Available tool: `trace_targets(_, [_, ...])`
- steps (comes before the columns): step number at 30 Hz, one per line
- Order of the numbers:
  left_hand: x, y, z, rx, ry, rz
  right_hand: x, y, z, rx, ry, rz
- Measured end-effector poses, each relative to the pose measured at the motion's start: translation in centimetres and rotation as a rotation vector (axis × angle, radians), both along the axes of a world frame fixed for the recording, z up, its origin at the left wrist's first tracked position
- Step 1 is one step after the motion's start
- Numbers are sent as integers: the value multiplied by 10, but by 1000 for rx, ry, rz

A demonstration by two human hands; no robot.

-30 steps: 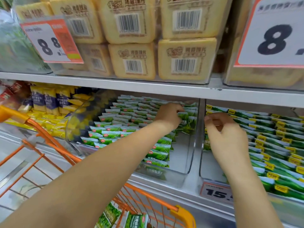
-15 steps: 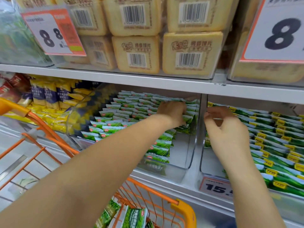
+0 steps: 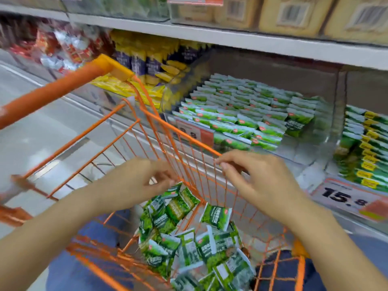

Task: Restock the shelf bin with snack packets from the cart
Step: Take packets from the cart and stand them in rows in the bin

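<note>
An orange wire cart (image 3: 147,114) fills the lower view, with several loose green snack packets (image 3: 189,246) piled in its basket. On the middle shelf stands a clear bin (image 3: 315,148) stacked with rows of the same green packets (image 3: 245,110). My left hand (image 3: 134,183) hovers over the cart, just above the top packets, fingers apart and empty. My right hand (image 3: 258,179) hangs over the cart's shelf-side rim, fingers spread, holding nothing. Both hands are apart from the bin.
A second bin of green packets with yellow labels (image 3: 365,152) stands to the right, above a price tag (image 3: 344,198). Yellow and blue packets (image 3: 151,64) fill the bin to the left. Beige boxes (image 3: 289,11) line the upper shelf. The cart handle (image 3: 54,91) crosses the left.
Both hands have pulled back out of the shelf bins and dropped down over the cart. The view has swung down and left, and the cart's packets now show.
</note>
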State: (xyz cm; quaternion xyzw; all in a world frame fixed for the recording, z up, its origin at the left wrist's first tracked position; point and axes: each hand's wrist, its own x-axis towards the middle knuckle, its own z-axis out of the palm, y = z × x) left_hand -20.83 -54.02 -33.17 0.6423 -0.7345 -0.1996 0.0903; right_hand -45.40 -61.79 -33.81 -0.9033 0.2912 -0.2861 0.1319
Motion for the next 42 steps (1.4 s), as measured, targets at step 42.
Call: trace_targets(42, [34,42,-9,-325,447,79,108,11,-17,1534,-378,123])
